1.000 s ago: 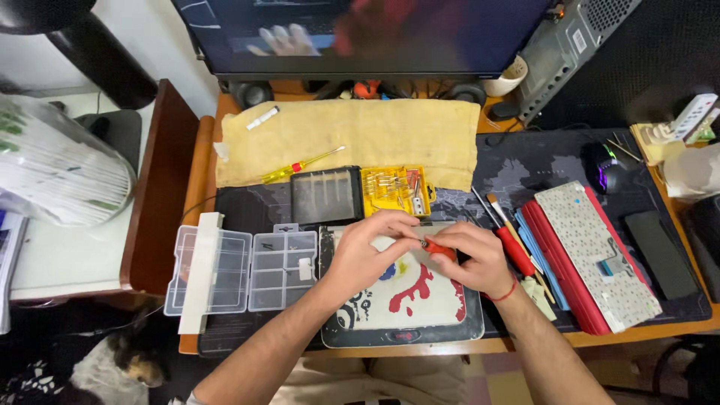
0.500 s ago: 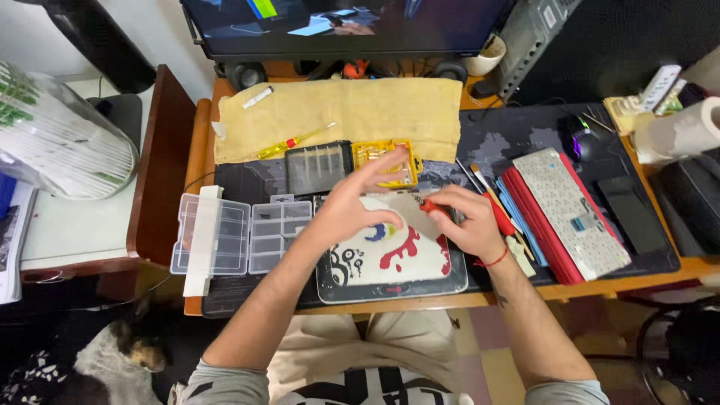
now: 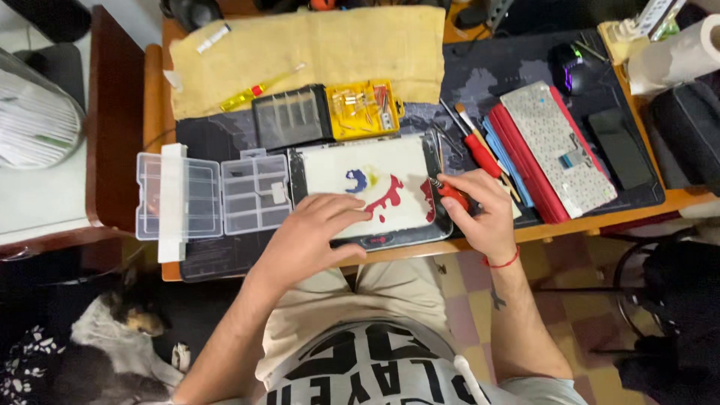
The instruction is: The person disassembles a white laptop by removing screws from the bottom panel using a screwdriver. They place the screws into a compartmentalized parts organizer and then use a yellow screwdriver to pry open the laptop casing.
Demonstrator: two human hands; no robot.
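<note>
— Far out at nine o'clock? Clear compartment box (image 3: 210,199), lid open, flat on the dark mat (image 3: 225,259), just beside the white-backed tablet (image 3: 375,187).

— And the left hand (image 3: 311,240)?

— Laid flat, fingers (image 3: 341,214) spread and pressing on the lower left of the tablet's back. Half a second ago raised and cupped over the middle, close to the other hand; now lower, toward seven o'clock, well apart from it.

— Tablet itself?

— Dead centre of the desk, face down, painted red and blue patches showing. More of the back bare now than before, no longer covered by the two hands.

— Toward twelve?

— Yellow bit case (image 3: 364,109) open, dark lid (image 3: 291,116) beside it, yellow cloth (image 3: 315,52) beyond.

— Right hand (image 3: 484,217)?

— At three o'clock off the tablet's right edge, fingers closed round a red-handled screwdriver (image 3: 450,191), tip at the tablet's rim. Earlier over the middle; now shifted out to the edge.

— Further right?

— Red-cased keyboard (image 3: 559,150), lying tilted on the mat.
</note>
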